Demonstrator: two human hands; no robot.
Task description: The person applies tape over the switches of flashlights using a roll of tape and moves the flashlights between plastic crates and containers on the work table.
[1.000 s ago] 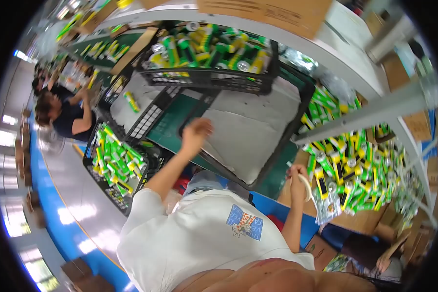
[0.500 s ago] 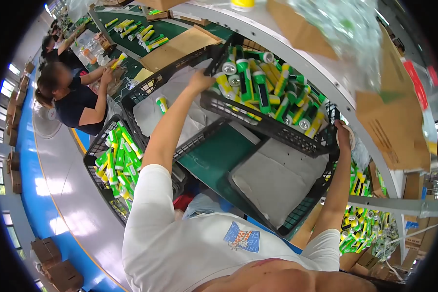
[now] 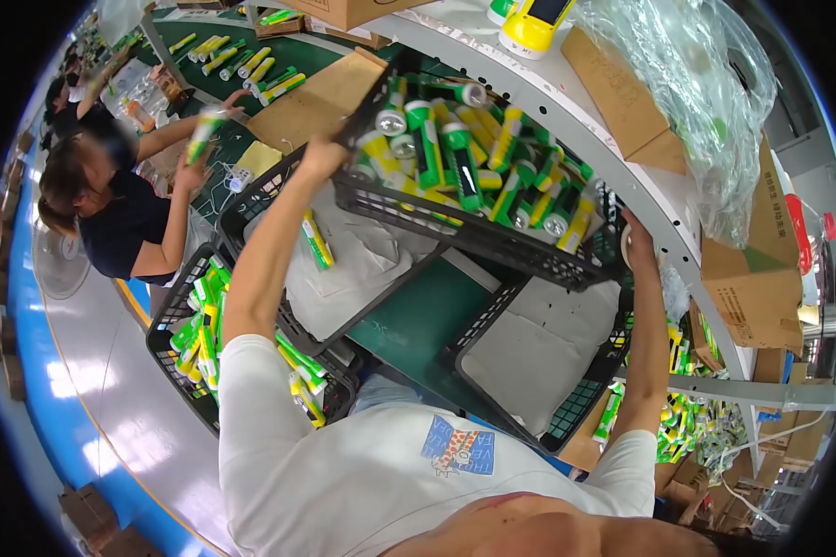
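Note:
A black crate [image 3: 474,226] full of green and yellow flashlights [image 3: 462,165] is held tilted between my two hands. My left hand [image 3: 323,158] is closed on its left end. At its right end, my right hand [image 3: 633,239] grips the rim, its fingers partly hidden; a pale ring is around that wrist. Below lies a paper-lined crate [image 3: 539,348] on the green table [image 3: 418,320]. Another lined crate [image 3: 344,269], with a single flashlight [image 3: 317,239] in it, is under my left forearm.
At the left, a person [image 3: 125,204] in dark clothing holds a flashlight. Crates of flashlights [image 3: 200,343] stand by my left side. A metal shelf edge [image 3: 567,116] runs above, with cardboard boxes [image 3: 752,269] and clear plastic bags [image 3: 715,102]. More flashlights lie at the right.
Both hands moved from above the table to the full crate and took hold of its ends. Since the middle frame, the crate has shifted left and up in view, along with my hands.

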